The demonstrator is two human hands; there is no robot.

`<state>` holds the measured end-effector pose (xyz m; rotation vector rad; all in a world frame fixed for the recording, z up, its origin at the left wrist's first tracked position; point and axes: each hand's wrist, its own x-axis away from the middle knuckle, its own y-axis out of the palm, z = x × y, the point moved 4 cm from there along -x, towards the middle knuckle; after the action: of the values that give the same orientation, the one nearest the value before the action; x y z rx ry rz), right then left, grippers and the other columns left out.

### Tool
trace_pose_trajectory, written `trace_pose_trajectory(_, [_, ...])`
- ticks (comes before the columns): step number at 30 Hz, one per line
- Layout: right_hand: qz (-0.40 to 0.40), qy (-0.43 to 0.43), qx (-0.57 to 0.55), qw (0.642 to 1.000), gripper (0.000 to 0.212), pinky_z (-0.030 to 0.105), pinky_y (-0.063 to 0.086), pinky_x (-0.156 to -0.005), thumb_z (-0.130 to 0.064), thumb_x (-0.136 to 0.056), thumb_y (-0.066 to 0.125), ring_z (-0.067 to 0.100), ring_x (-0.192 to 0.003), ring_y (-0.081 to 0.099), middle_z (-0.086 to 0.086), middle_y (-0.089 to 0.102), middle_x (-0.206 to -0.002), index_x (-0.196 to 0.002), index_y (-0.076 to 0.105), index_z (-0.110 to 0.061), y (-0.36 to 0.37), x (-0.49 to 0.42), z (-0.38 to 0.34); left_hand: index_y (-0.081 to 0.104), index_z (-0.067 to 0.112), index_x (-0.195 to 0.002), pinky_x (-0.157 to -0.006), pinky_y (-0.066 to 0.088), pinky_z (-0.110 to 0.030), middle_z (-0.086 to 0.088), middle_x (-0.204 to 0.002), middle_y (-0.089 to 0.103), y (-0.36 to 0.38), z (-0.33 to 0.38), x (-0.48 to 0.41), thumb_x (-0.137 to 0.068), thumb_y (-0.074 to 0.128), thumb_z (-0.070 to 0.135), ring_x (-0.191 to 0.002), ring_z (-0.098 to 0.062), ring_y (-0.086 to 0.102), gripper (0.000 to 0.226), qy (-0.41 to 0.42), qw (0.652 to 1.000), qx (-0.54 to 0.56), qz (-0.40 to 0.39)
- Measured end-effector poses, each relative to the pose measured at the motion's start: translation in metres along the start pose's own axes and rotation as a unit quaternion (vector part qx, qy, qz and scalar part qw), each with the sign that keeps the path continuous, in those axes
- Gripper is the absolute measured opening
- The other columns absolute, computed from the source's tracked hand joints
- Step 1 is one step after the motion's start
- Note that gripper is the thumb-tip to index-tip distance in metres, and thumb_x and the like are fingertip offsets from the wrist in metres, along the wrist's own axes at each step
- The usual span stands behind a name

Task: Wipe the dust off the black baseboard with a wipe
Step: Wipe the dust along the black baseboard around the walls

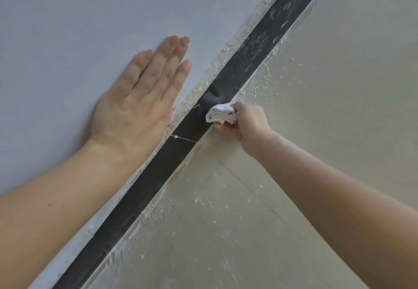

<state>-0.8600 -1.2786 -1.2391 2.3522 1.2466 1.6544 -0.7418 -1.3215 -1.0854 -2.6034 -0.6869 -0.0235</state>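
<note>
Our left forearm [56, 198] lies nearest, left hand [133, 105] flat, fingers straight, on the wall [67, 28]; the black baseboard [158, 171] runs unobstructed between wall and gritty floor [316, 107], dusty farther on. Our right hand [246, 123] grips the bunched wipe [220, 114] at its lower edge, where we judge a slip could drag in floor grit.

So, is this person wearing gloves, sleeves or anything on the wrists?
No gloves. The left arm and right arm are both bare to the frame edge, with no sleeve in view. Neither wrist carries a watch or band. The left fingers show no ring; the right ones are mostly hidden.
</note>
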Motion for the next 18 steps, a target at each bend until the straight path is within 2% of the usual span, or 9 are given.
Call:
trace_pose_trajectory(2, [0.047, -0.045, -0.030, 0.997, 0.021, 0.035, 0.058, -0.062, -0.010, -0.090, 0.042, 0.022, -0.050, 0.063, 0.013, 0.064, -0.066, -0.091, 0.062, -0.002, -0.013, 0.009, -0.010, -0.010, 0.003, -0.148, -0.113, -0.011, -0.039, -0.017, -0.155, -0.013, -0.002, -0.002, 0.000, -0.102, 0.019, 0.031, -0.144, -0.030, -0.005, 0.062, -0.006, 1.000, 0.006, -0.008])
trace_pose_trajectory(5, [0.055, -0.075, 0.046, 0.995, 0.022, 0.032, 0.050, -0.054, -0.010, -0.088, 0.042, 0.023, -0.048, 0.055, 0.012, 0.056, -0.057, -0.071, 0.055, -0.005, -0.020, 0.034, -0.002, -0.012, 0.002, -0.147, -0.112, -0.012, -0.039, -0.017, -0.155, -0.015, -0.013, -0.006, -0.005, -0.099, 0.024, 0.037, -0.143, -0.029, -0.008, 0.070, -0.009, 0.999, 0.008, -0.033])
trace_pose_trajectory(9, [-0.059, 0.022, 0.168, 0.984, 0.016, 0.031, 0.050, -0.058, -0.013, -0.088, 0.046, 0.023, -0.059, 0.057, 0.009, 0.056, -0.068, -0.077, 0.057, -0.008, 0.006, 0.058, 0.046, -0.013, 0.002, -0.147, -0.112, -0.013, -0.040, -0.018, -0.154, -0.019, -0.018, -0.008, -0.008, -0.097, 0.028, 0.036, -0.143, -0.030, -0.012, 0.073, 0.000, 0.999, 0.011, -0.051])
trace_pose_trajectory(11, [-0.103, 0.083, 0.158, 0.979, 0.014, 0.031, 0.054, -0.061, -0.014, -0.088, 0.048, 0.025, -0.065, 0.061, 0.011, 0.059, -0.079, -0.088, 0.059, -0.007, 0.025, 0.061, 0.062, -0.013, 0.001, -0.147, -0.112, -0.013, -0.041, -0.019, -0.153, -0.019, -0.019, -0.009, -0.008, -0.097, 0.024, 0.034, -0.143, -0.032, -0.012, 0.070, 0.017, 0.998, 0.022, -0.051])
trace_pose_trajectory(13, [-0.113, 0.130, 0.093, 0.981, 0.021, 0.034, 0.058, -0.064, -0.013, -0.088, 0.046, 0.028, -0.068, 0.064, 0.016, 0.063, -0.087, -0.099, 0.061, -0.002, 0.041, 0.060, 0.063, -0.014, -0.001, -0.146, -0.112, -0.012, -0.043, -0.021, -0.153, -0.019, -0.016, -0.010, -0.005, -0.098, 0.019, 0.029, -0.143, -0.032, -0.012, 0.066, 0.034, 0.998, 0.020, -0.056])
trace_pose_trajectory(15, [-0.100, 0.152, 0.026, 0.983, 0.020, 0.036, 0.056, -0.070, -0.008, -0.090, 0.042, 0.027, -0.063, 0.063, 0.017, 0.064, -0.080, -0.092, 0.059, 0.000, 0.047, 0.053, 0.047, -0.017, -0.004, -0.144, -0.111, -0.014, -0.045, -0.022, -0.152, -0.022, -0.012, -0.008, -0.001, -0.098, 0.008, 0.022, -0.142, -0.032, -0.014, 0.059, 0.062, 0.996, 0.020, -0.064])
trace_pose_trajectory(17, [-0.057, 0.137, -0.001, 0.989, 0.021, 0.031, 0.053, -0.066, -0.005, -0.093, 0.039, 0.024, -0.057, 0.058, 0.017, 0.061, -0.073, -0.082, 0.056, 0.001, 0.043, 0.046, 0.024, -0.020, -0.006, -0.142, -0.110, -0.018, -0.046, -0.023, -0.151, -0.024, -0.013, -0.008, 0.002, -0.090, -0.017, 0.008, -0.141, -0.033, -0.016, 0.054, 0.080, 0.992, 0.032, -0.090])
trace_pose_trajectory(18, [-0.040, 0.121, -0.011, 0.992, 0.022, 0.029, 0.051, -0.063, -0.004, -0.094, 0.039, 0.023, -0.055, 0.057, 0.017, 0.060, -0.074, -0.081, 0.055, 0.001, 0.040, 0.045, 0.013, -0.021, -0.006, -0.142, -0.110, -0.018, -0.047, -0.024, -0.150, -0.025, -0.012, -0.008, 0.003, -0.082, -0.027, -0.001, -0.141, -0.034, -0.017, 0.060, 0.089, 0.989, 0.036, -0.111])
